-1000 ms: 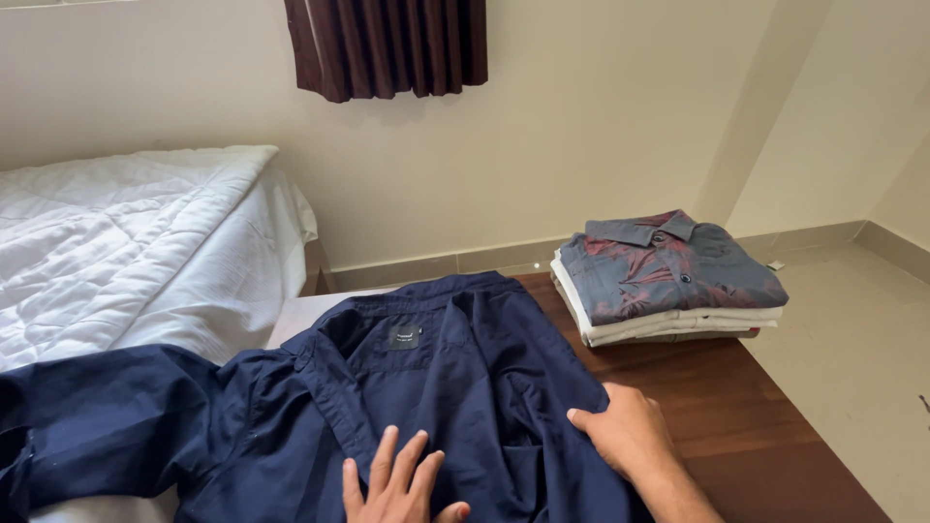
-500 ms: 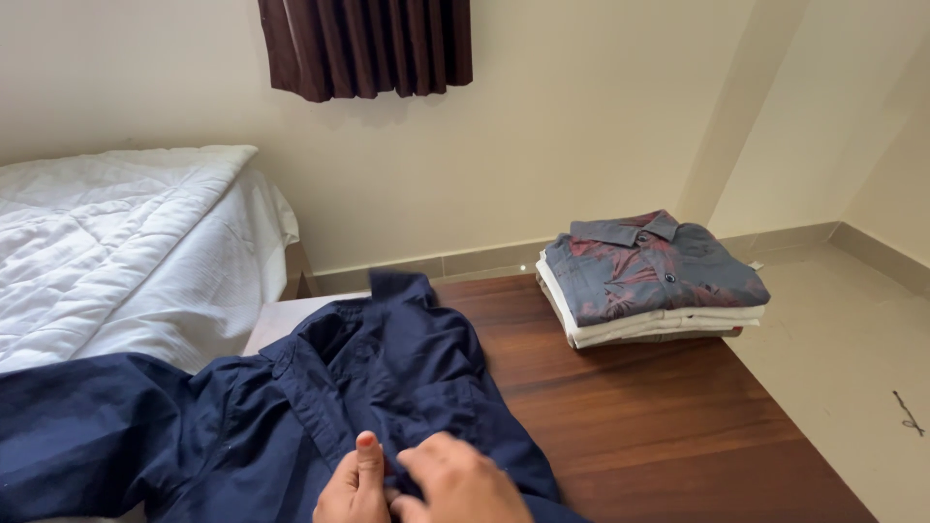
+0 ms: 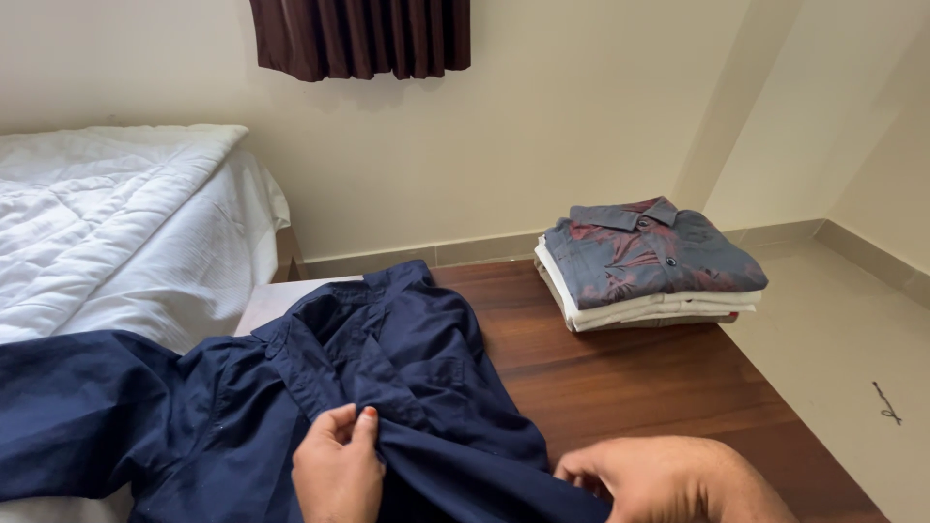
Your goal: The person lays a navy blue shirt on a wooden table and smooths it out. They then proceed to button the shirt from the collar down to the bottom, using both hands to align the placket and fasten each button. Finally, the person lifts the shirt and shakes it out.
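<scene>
- My left hand [image 3: 337, 475] sits at the bottom edge of the view, fingers curled and thumb pressed down, pinching a fold of the navy shirt [image 3: 387, 387] along its front placket.
- My right hand [image 3: 659, 479] is low on the right, knuckles up, fingers bent over the shirt's lower edge where the cloth meets the wood; the fingertips touch the fabric, and they appear to grip it, though the underside of the grasp is hidden.
- The navy shirt lies spread and rumpled, front side up, between and above both hands. Its body rests on the counter [image 3: 659, 387]; the collar end points away from me, toward the wall.
- One sleeve of the shirt runs off to the left, draped over the edge of the bed [image 3: 126, 252].
- The counter is dark brown wood, bare on the right of the shirt.
- Farther back on the counter, well apart from the navy shirt, stands a stack of folded shirts [image 3: 649, 266]: a grey one with dark red pattern on top, collar facing the wall, with pale ones beneath it.
- The bed at the left carries a white quilted cover, touching the counter's left side.
- To the right of the counter is a pale tiled floor [image 3: 833, 329] with a small dark mark on it.
- At the far end, a cream wall [image 3: 581, 107] with a skirting strip; a dark maroon curtain [image 3: 363, 34] hangs at the top.
</scene>
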